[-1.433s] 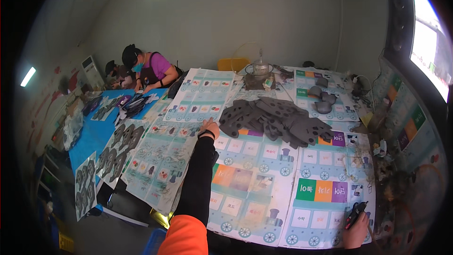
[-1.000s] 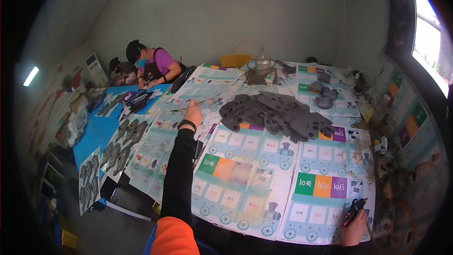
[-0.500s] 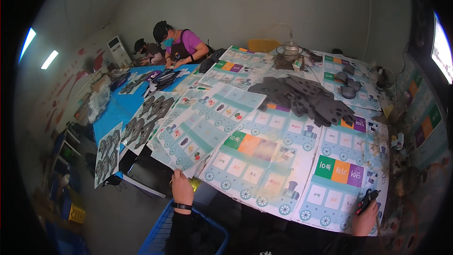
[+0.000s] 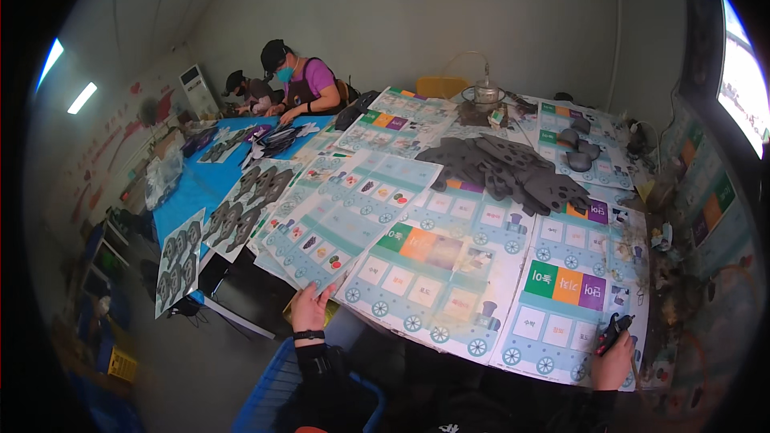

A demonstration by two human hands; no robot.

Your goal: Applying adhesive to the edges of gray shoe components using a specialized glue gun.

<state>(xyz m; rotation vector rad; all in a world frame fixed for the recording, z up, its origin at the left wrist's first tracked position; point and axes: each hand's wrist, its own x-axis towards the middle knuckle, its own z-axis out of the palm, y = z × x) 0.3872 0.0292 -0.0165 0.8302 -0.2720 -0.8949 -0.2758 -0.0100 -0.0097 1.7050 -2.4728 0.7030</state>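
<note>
At the near edge of the table, my left hand point(image 4: 310, 311) has its fingers apart, by the lower corner of a loose printed sheet point(image 4: 353, 212). Whether the fingertips touch that sheet is hard to tell. My right hand point(image 4: 613, 362) is closed round a small black hand tool point(image 4: 613, 331) with a red part, over the right end of the table. I cannot make out the tool's exact kind. Further back lies a heap of dark grey cut pieces point(image 4: 505, 168), some with holes. Several rounded dark grey pieces point(image 4: 579, 159) sit apart at its right.
Train-printed boards point(image 4: 433, 293) cover the table. A metal pot point(image 4: 486, 95) stands at the back. Sheets with grey shapes point(image 4: 178, 261) overhang a blue-covered table point(image 4: 188, 199) at left, where two people work. Below my left arm is a blue basket point(image 4: 265, 389).
My left hand's fingers have spread from a closer pose at the sheet's corner. My right hand still holds the black tool. The whole view has shifted slightly.
</note>
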